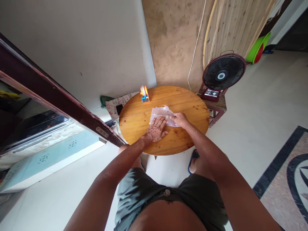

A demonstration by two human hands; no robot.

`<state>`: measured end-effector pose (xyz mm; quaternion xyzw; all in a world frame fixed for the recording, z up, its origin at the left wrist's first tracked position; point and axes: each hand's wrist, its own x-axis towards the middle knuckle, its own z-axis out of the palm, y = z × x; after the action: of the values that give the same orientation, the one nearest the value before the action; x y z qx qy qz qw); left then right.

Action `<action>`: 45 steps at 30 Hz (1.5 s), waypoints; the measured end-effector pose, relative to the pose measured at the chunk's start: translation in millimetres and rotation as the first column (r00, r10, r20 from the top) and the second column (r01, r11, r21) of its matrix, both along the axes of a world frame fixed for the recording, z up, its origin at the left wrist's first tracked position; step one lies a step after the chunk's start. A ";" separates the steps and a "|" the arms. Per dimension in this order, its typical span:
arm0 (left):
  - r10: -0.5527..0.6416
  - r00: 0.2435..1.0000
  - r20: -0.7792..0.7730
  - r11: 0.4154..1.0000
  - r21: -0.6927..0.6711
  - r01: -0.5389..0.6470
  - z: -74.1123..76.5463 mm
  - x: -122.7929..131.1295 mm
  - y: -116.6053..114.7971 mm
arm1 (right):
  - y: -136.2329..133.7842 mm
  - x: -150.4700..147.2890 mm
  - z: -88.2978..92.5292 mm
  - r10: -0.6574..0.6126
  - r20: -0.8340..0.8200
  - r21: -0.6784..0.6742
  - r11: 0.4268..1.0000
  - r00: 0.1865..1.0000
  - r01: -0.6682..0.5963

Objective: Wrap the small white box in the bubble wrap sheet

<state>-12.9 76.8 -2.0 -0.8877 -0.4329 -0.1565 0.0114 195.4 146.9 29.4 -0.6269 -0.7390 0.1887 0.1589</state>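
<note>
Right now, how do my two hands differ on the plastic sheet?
The left hand lies flat with fingers spread, pressing the near edge of the plastic sheet; the right hand is curled, gripping the sheet's right side. The left sits nearer you, the right farther in. Both touch the sheet on the round table.

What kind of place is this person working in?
Probably a room in a home. The hands press a sheet of bubble wrap on a small round wooden table, a floor fan stands on a stool, and the floor is tiled.
</note>
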 end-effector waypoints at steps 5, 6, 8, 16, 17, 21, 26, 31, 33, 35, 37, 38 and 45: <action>0.014 0.999 -0.032 0.999 -0.048 -0.016 3.9 0.9 -2.1 | 1.1 0.3 -2.6 -0.010 0.037 0.006 1.000 0.999 0.010; 0.018 0.999 -0.028 0.998 -0.054 -0.019 4.2 1.9 -2.8 | 1.6 0.7 -3.3 -0.008 0.037 0.006 1.000 0.999 0.008; 0.024 1.000 -0.011 0.998 -0.060 -0.025 4.0 4.5 -4.0 | 2.5 1.5 -3.4 -0.005 0.033 0.003 1.000 0.999 0.005; 0.041 0.999 0.017 0.998 -0.048 -0.040 10.2 11.8 -6.5 | 6.7 3.3 4.5 -0.016 0.065 -0.014 1.000 0.998 0.017; 0.037 0.999 0.009 0.999 -0.041 -0.037 12.9 10.0 -5.4 | 7.4 3.9 4.1 -0.033 0.072 -0.010 0.999 0.997 0.034; -0.016 1.000 -0.015 1.000 -0.010 0.016 19.5 -0.3 3.2 | 6.2 12.4 -1.0 -0.156 0.007 0.058 0.986 0.988 0.155; -0.015 1.000 -0.026 0.999 0.032 0.016 12.4 -1.6 10.2 | -13.2 29.0 -4.0 -0.318 -0.169 0.081 0.939 0.933 0.334; 0.021 1.000 -0.004 0.998 0.064 -0.020 7.9 5.8 7.7 | -27.0 26.4 0.8 -0.267 -0.085 -0.004 0.964 0.960 0.268; 0.023 1.000 0.002 0.997 0.071 -0.023 9.8 6.9 8.4 | -22.1 21.1 2.1 -0.241 -0.034 -0.035 0.970 0.970 0.240; 0.021 1.000 0.001 0.997 0.070 -0.021 12.7 7.2 11.0 | -13.0 16.0 3.1 -0.233 -0.018 -0.066 0.971 0.972 0.231; 0.011 1.000 -0.002 0.997 0.074 -0.011 15.1 7.5 14.5 | -3.0 11.3 4.7 -0.239 -0.012 -0.102 0.966 0.971 0.237; 0.001 1.000 -0.003 0.997 0.078 -0.001 15.8 7.9 16.1 | 1.3 9.0 6.0 -0.242 -0.003 -0.123 0.963 0.970 0.239; -0.038 0.999 0.029 0.997 0.071 0.035 15.2 15.4 18.4 | 15.4 -11.0 17.6 -0.159 0.202 -0.058 0.983 0.966 0.174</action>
<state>2.5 95.2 13.3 -0.8920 -0.4110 -0.1851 0.0333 184.4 162.3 47.0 -0.7079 -0.6882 0.1394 0.0765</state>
